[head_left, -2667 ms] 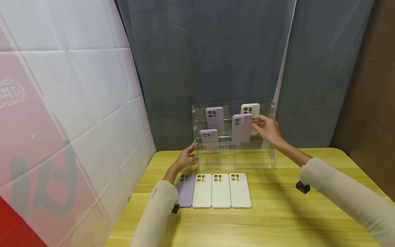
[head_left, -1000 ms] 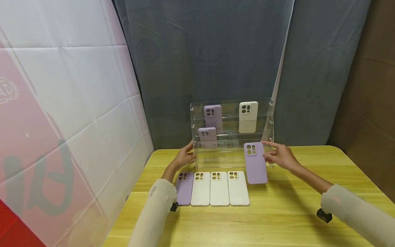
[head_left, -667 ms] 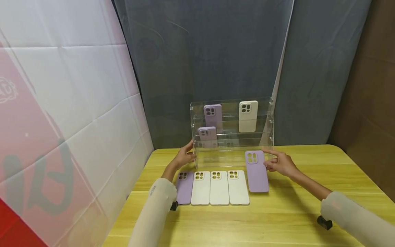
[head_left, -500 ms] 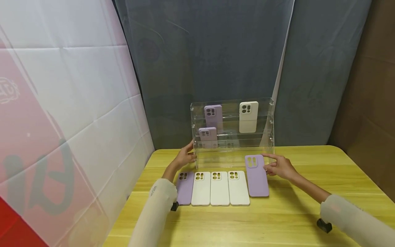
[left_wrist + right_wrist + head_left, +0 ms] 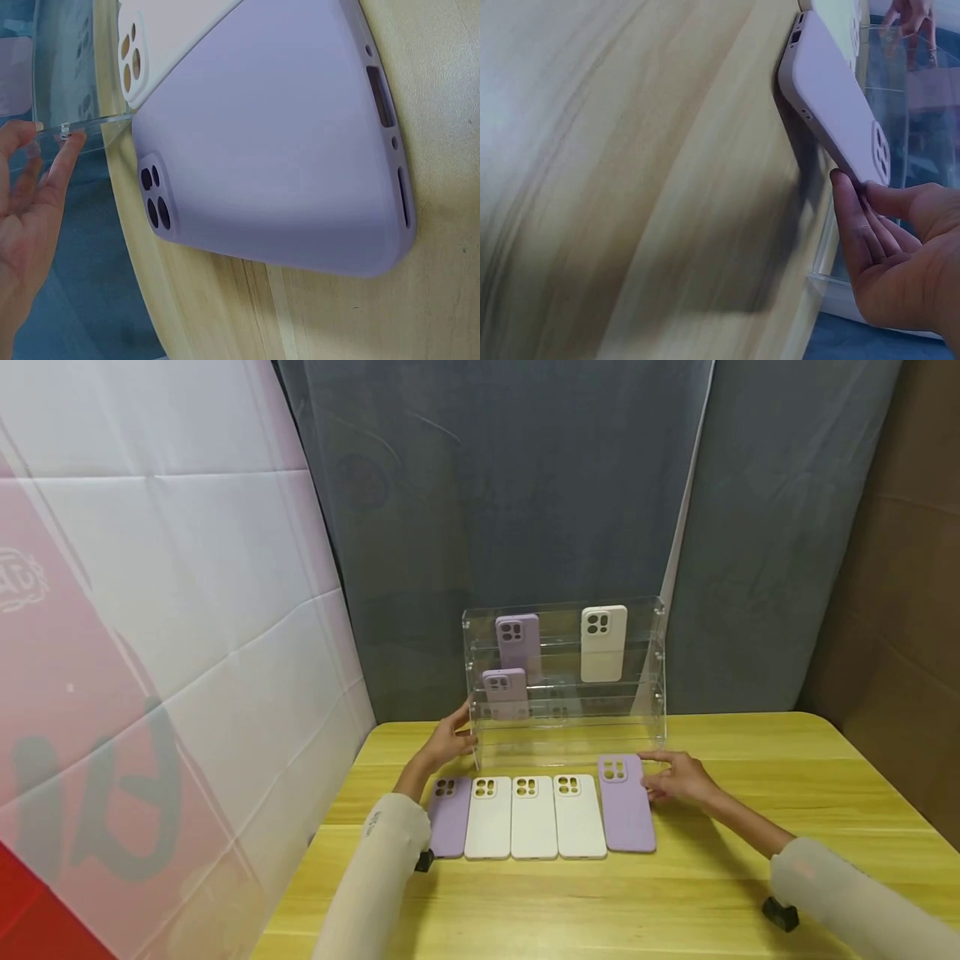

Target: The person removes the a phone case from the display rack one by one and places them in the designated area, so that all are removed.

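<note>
In the head view my right hand [image 5: 678, 778] pinches a purple phone case [image 5: 627, 806] by its right edge, at the right end of a row on the table. The right wrist view shows that case [image 5: 840, 97] tilted, its camera end raised above the wood. My left hand [image 5: 448, 740] grips the left side panel of a clear acrylic display stand [image 5: 562, 747]. Left of the held case lie three white phone cases [image 5: 534, 818] and a purple phone case [image 5: 450, 818], side by side. This last one looms large in the left wrist view, near my left hand [image 5: 34, 202].
On the stand's tiers rest a purple case [image 5: 519, 639] at upper left, another purple case [image 5: 506, 685] below it and a white case [image 5: 604, 643] at upper right. The wooden table [image 5: 525, 910] meets a grey curtain [image 5: 510, 485] behind and a white fabric wall [image 5: 225, 552] at left.
My right hand has taken the purple case from the stand's middle tier and lowered it toward the table, right of the row. My left hand has stayed on the stand.
</note>
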Demonstrator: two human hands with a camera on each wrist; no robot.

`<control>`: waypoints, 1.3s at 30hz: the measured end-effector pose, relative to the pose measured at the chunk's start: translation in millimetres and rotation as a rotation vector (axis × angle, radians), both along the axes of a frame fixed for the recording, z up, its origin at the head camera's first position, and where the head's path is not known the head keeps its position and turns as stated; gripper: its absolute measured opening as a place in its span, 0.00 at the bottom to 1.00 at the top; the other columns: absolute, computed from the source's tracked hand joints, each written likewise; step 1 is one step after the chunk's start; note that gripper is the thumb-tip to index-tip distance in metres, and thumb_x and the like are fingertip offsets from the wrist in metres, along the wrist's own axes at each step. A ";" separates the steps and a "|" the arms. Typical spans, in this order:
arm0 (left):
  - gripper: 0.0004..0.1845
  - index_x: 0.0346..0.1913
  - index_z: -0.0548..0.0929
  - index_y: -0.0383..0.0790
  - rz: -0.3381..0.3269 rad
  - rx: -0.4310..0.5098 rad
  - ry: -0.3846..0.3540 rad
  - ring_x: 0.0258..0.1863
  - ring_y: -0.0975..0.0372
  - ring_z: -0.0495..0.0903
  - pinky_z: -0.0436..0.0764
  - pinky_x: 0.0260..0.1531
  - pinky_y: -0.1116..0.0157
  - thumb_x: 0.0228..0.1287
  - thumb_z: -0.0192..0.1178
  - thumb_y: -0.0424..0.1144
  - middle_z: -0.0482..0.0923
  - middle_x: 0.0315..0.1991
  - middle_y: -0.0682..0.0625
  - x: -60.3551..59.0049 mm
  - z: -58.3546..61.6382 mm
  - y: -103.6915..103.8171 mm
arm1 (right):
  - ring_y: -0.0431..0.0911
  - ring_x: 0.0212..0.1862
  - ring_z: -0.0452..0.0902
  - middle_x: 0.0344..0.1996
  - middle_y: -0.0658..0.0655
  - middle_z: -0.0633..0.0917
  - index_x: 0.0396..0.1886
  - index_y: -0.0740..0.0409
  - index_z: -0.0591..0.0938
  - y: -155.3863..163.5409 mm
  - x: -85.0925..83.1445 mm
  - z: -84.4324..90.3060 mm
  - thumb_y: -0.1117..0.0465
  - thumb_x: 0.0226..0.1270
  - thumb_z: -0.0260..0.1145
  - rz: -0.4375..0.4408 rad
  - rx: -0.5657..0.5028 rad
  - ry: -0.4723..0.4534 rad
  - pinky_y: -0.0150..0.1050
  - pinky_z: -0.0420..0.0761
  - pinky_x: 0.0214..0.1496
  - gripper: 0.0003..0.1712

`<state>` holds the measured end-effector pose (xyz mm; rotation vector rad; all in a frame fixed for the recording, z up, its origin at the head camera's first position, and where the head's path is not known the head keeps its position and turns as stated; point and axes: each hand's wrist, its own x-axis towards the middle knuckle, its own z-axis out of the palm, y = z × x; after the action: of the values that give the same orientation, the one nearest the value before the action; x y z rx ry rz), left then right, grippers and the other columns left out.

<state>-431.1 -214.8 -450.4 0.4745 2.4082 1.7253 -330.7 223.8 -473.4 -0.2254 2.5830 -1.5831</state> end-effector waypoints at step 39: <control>0.47 0.85 0.42 0.47 -0.040 0.019 0.021 0.72 0.31 0.64 0.85 0.44 0.56 0.73 0.50 0.17 0.49 0.81 0.30 -1.1 0.2 1.1 | 0.49 0.24 0.89 0.26 0.63 0.90 0.57 0.75 0.83 -5.0 -1.1 -30.0 0.69 0.62 0.76 -0.139 -0.028 0.030 0.40 0.88 0.27 0.25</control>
<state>-432.2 -213.7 -450.2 0.5421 2.3825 1.7364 -331.8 218.8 -503.4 -0.0744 2.6538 -1.6733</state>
